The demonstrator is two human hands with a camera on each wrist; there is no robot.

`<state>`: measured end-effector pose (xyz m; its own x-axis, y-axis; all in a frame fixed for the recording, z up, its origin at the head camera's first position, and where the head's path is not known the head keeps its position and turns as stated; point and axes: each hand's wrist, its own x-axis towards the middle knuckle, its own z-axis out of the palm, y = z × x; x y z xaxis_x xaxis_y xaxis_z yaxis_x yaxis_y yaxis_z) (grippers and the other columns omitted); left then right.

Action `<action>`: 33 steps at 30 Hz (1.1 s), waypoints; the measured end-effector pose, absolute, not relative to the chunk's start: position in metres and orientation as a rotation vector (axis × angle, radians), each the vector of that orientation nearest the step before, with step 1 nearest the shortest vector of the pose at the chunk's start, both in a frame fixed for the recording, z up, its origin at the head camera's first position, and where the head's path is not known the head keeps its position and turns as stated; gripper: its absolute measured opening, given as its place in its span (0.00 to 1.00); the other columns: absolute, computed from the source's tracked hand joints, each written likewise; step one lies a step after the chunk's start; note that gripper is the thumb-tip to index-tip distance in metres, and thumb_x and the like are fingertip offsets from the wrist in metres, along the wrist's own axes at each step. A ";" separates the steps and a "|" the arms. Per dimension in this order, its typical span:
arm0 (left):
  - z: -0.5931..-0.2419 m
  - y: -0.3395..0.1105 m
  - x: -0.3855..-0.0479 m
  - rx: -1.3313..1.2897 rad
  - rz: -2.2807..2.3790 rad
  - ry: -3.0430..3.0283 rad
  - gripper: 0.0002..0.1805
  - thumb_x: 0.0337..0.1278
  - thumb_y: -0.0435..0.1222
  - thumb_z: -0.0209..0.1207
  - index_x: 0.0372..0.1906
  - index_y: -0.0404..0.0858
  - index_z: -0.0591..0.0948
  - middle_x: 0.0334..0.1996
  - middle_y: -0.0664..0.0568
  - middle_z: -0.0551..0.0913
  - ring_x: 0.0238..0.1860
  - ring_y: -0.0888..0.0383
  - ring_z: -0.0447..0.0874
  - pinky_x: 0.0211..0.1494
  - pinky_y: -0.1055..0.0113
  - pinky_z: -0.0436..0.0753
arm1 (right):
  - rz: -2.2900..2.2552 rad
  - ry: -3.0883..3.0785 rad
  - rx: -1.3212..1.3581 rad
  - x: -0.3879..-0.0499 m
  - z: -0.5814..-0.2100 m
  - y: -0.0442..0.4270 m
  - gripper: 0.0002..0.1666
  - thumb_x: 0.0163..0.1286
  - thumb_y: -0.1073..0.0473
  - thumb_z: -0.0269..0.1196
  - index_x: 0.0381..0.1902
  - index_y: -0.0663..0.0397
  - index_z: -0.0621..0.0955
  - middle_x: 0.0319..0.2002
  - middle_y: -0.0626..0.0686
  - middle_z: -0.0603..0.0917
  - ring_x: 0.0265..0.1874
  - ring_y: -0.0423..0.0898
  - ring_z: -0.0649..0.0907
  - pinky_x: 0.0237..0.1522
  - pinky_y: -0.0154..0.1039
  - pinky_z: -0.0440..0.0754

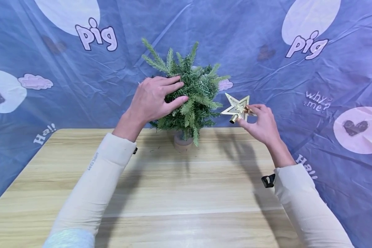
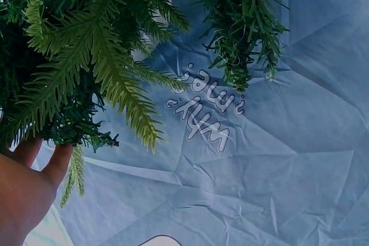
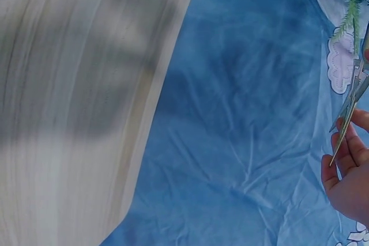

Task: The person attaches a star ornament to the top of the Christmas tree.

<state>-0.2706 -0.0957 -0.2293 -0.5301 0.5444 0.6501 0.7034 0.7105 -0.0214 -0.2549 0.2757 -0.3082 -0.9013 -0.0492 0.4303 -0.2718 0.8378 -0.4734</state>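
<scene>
A small artificial Christmas tree (image 1: 192, 93) with green needled branches stands in a round base (image 1: 183, 142) near the table's far edge. At its left side my left hand (image 1: 156, 98) touches the foliage, fingers extended over the branches and thumb apart from them. Branches (image 2: 98, 56) hide some of its fingertips in the left wrist view. To the right of the tree, my right hand (image 1: 261, 122) pinches a gold star tree topper (image 1: 238, 107) between thumb and fingers, above the table. The star's short hollow socket points down and left. Seen edge-on, the star (image 3: 344, 131) looks thin in the right wrist view.
The light wooden table (image 1: 186, 193) extends toward me. Behind it hangs a wrinkled blue cloth (image 1: 251, 79) printed with words, clouds and pale ovals. A few tiny green bits lie on the table just left of the tree base.
</scene>
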 end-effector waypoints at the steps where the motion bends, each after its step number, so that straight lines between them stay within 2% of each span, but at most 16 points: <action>1: -0.229 -0.096 -0.271 -0.946 -0.318 -2.273 0.31 0.68 0.61 0.55 0.64 0.46 0.82 0.66 0.53 0.78 0.60 0.47 0.81 0.63 0.49 0.77 | 0.757 -2.607 0.241 -0.255 -0.307 0.275 0.41 0.62 0.47 0.69 0.65 0.70 0.76 0.62 0.67 0.73 0.61 0.66 0.69 0.59 0.63 0.66; 19: -0.226 -0.095 -0.269 -0.926 -0.314 -2.332 0.31 0.68 0.62 0.55 0.65 0.47 0.81 0.66 0.54 0.78 0.62 0.47 0.80 0.65 0.49 0.75 | 0.729 -2.538 0.293 -0.254 -0.281 0.268 0.38 0.60 0.50 0.70 0.62 0.70 0.78 0.60 0.66 0.75 0.58 0.65 0.70 0.55 0.62 0.67; 33: -0.228 -0.095 -0.270 -0.942 -0.296 -2.279 0.30 0.68 0.61 0.55 0.63 0.47 0.83 0.64 0.53 0.79 0.60 0.47 0.82 0.62 0.48 0.77 | 0.706 -2.539 0.293 -0.252 -0.261 0.268 0.40 0.62 0.47 0.68 0.65 0.69 0.76 0.61 0.68 0.74 0.60 0.67 0.69 0.56 0.63 0.66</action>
<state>-0.2702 -0.0954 -0.2277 -0.5338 0.5503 0.6421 0.6962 0.7170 -0.0357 -0.2520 0.2680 -0.2610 -0.8595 -0.0736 0.5058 -0.3242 0.8437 -0.4280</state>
